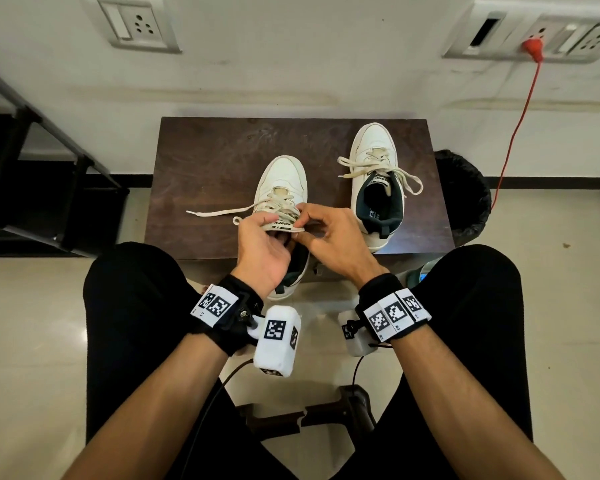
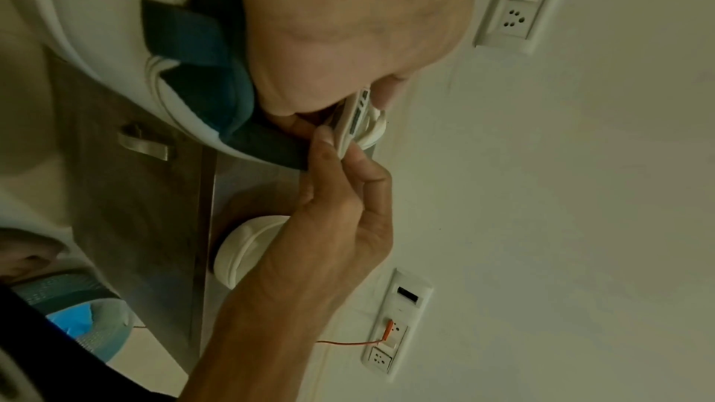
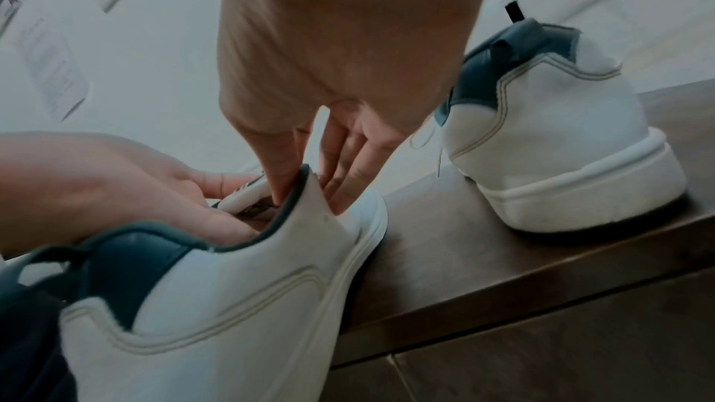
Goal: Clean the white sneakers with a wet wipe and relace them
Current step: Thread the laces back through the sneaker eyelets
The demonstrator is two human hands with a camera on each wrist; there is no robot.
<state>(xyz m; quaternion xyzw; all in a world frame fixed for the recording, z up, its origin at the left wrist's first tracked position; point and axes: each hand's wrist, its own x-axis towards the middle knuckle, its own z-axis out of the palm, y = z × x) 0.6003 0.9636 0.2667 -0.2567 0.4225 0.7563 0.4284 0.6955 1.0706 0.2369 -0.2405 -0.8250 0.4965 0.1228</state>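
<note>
- White low-top leather sneaker with dark green lining [image 1: 283, 188]: it lies on the dark wooden bench [image 1: 201, 161], toe toward the wall, its heel hanging past the near edge toward the person's lap. It looks light, with a fairly stiff rubber sole and a soft, foldable upper.
- Padded tongue with a printed label [image 1: 284, 226]: soft and floppy. Both hands pinch it at the top edge, a sound hold because it lifts clear of the eyelets without deforming the shoe.
- Flat off-white cotton lace [image 1: 219, 213]: limp and light, still threaded through the eyelets, one end trailing left across the bench. I judge it is best taken near the stiff tip or just beside an eyelet, since the middle will only slide and twist.
- Left hand [image 1: 264, 247]: thumb and fingers pinch the tongue from the left, fingers reaching into the shoe's opening.
- Right hand [image 1: 329, 237]: thumb and forefinger pinch the tongue's right corner, the other fingers loosely spread alongside the collar.
- Second matching white sneaker [image 1: 374, 181]: stands well apart on the right of the bench, laces loose and untied.
- Black mesh waste bin [image 1: 465, 199]: just beside the bench's right end.
</note>
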